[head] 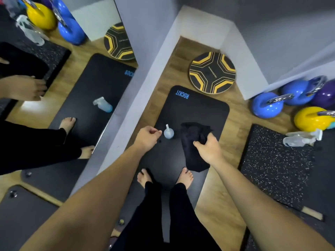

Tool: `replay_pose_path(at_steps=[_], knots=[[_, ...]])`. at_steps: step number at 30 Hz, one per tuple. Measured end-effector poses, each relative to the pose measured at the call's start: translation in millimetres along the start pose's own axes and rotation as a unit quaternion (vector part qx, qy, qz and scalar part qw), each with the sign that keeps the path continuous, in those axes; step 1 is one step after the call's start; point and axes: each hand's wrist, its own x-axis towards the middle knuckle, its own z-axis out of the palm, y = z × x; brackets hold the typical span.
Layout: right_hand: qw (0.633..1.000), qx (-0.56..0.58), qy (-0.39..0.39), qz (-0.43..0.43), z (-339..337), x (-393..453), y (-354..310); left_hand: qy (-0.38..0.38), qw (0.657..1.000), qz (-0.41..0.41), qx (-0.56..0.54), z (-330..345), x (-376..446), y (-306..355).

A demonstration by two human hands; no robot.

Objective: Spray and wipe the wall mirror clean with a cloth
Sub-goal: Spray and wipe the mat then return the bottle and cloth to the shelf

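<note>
Wooden floor runs under me, with a black exercise mat (195, 113) laid along it where I stand barefoot, and the wall mirror (59, 87) rises on my left, its lower edge close to the floor beside a grey wall strip. Over by the right wall sit blue and yellow kettlebells (268, 107), a round balance board (212, 72) and a speckled rubber mat (275, 163) with a second clear bottle (301, 137) lying on it.

My right hand (208, 149) grips the dark cloth (194, 145), fingers curled into a bunch of it while the rest hangs loose below. I judge it soft, light and floppy, so it wants folding into a pad in the palm before it meets the glass; gripped by a corner it would only flap.

My left hand (147, 137) hangs over the mat with its fingers loosely curled and nothing in them, just beside the spray bottle (169, 132). That bottle stands upright on the mat between my two hands, apart from both, nozzle pointing away from me. It looks like pale plastic, probably light and a bit slick, stiff enough to squeeze. I would take it round the neck under the trigger head, forefinger free for the lever.

Left of both hands stands the mirror, near, not yet touched.
</note>
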Motion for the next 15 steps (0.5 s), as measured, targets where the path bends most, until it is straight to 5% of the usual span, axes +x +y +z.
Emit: replay_pose_path(at_steps=[15], knots=[[0.995, 0.041, 0.040, 0.087, 138.9, 153.3, 117.3, -0.029, 0.995, -0.058, 0.081, 133.5, 202.4, -123.2]])
